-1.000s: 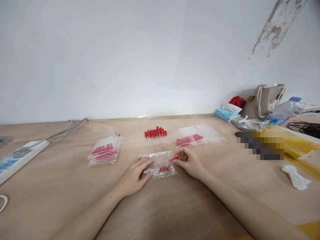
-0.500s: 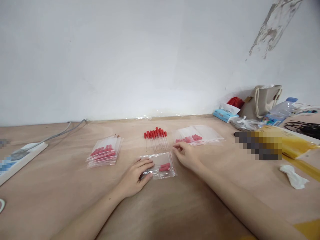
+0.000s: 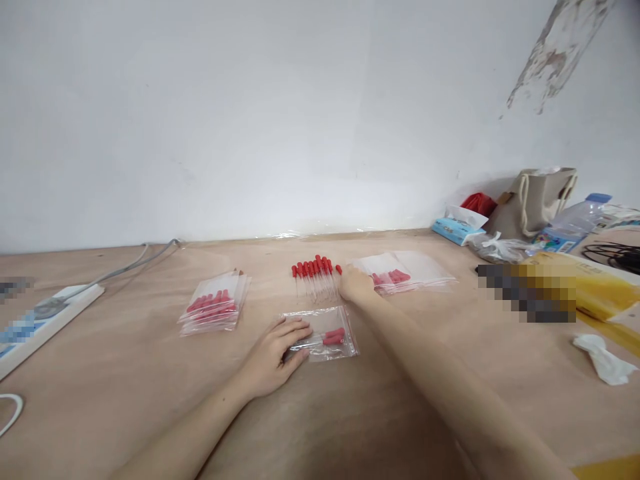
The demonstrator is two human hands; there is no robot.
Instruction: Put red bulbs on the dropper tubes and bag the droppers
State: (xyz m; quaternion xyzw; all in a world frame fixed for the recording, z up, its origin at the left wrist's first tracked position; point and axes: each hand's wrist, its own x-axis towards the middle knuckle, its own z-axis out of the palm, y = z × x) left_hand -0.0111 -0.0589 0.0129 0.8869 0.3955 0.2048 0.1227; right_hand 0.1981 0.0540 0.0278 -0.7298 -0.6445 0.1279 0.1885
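Note:
A clear zip bag (image 3: 327,320) lies on the table with red-bulbed glass droppers inside, their bulbs toward the right end. My left hand (image 3: 275,353) rests over the bag's left end, fingers on top and thumb at its near side, gripping it and covering part of the glass stems. Beyond the bag, a row of loose droppers (image 3: 311,269) lies with the red bulbs pointing to the wall. My right hand (image 3: 357,285) is at the row's right end, fingers closed on one dropper (image 3: 339,269) set slightly apart; its stem is hidden by the hand.
Filled zip bags (image 3: 215,307) are stacked at left. More bags (image 3: 420,270) lie right of my right hand. A power strip (image 3: 60,313) stands far left. A tissue pack (image 3: 457,230), a cloth bag (image 3: 535,200), a plastic bottle (image 3: 575,223) and crumpled tissue (image 3: 605,360) are at right.
My right hand has moved forward and left to the end of the dropper row, and one dropper has shifted away from the others. My left hand stays on the bag.

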